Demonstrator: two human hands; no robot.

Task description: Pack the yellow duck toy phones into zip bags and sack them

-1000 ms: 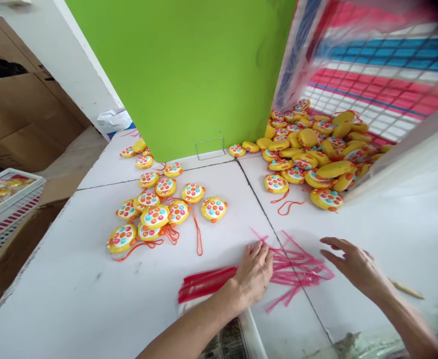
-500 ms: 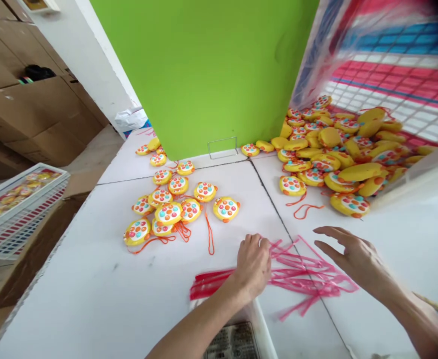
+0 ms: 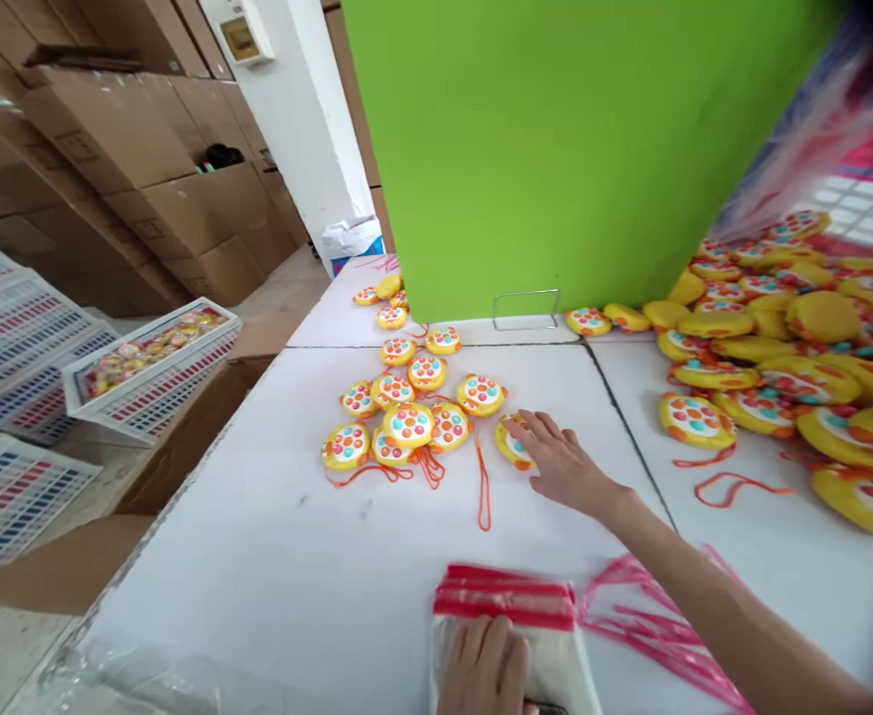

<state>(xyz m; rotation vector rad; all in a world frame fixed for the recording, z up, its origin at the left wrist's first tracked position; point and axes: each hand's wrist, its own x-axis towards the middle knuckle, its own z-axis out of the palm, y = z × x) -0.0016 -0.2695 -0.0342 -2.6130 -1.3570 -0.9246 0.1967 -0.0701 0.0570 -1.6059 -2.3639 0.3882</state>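
Observation:
Low in the view, my left hand (image 3: pixel 485 667) lies with its fingers on a stack of clear zip bags (image 3: pixel 507 601) with red tops. My right hand (image 3: pixel 566 465) reaches over a yellow animal-shaped toy (image 3: pixel 511 443) with coloured dots; its fingers are apart and cover the toy's right side. Left of it sits a loose group of similar toys (image 3: pixel 410 424), some overlapping, with orange cord loops (image 3: pixel 485 487). Pink plastic strips (image 3: pixel 652 616) lie right of the bags, partly behind my right forearm.
A tall green panel (image 3: pixel 555 149) stands at the back, with a wire bracket (image 3: pixel 525 310) at its base. More toys pile up at the right (image 3: pixel 815 348). An open carton (image 3: pixel 198 437) adjoins the table's left edge, near a white basket (image 3: pixel 149 367) of wrapped toys. Cardboard boxes (image 3: pixel 160 199) are stacked behind.
The view has swung left. My left hand has moved from the pink strips back onto the bags. My right hand has moved left and forward, onto the nearest toy of the group.

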